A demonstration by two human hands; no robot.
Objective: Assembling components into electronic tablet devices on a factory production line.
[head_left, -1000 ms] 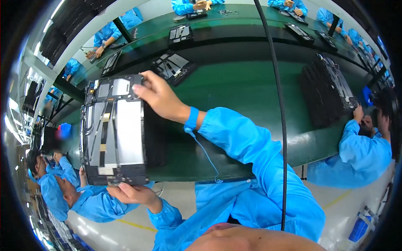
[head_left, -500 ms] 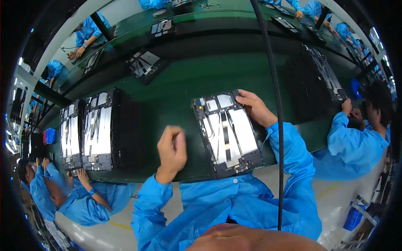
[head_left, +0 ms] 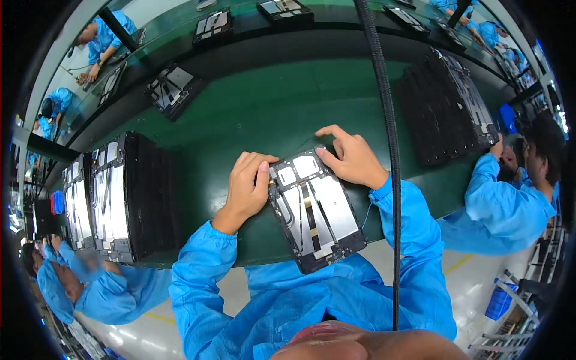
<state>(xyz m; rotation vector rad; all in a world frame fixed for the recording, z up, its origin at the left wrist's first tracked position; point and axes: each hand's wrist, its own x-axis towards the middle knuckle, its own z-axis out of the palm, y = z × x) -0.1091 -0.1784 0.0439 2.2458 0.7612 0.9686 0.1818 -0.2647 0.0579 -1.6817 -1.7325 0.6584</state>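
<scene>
An opened tablet [head_left: 312, 210], black-framed with silver plates and dark ribbon cables, lies tilted before me, its lower end past the table's near edge. My left hand [head_left: 245, 187] is closed on its upper left edge, fingertips at the corner. At the upper right corner, the thumb of my right hand [head_left: 354, 161] presses on the frame. The right index finger reaches out beyond the tablet's top edge, and the other fingers are curled and partly hidden. Near that fingertip a thin dark line shows above the tablet, too fine to make out.
Stacks of similar tablets stand on edge at the left [head_left: 111, 198] and right [head_left: 444, 111]. A single tablet [head_left: 171, 90] lies at the back left of the green table [head_left: 258, 114]. A black cable [head_left: 390, 150] hangs in front. Co-workers in blue sit on both sides.
My left hand has come over from beside the tablet onto its upper left edge. The tablet is lower and turned slightly. My right index finger is now stretched out.
</scene>
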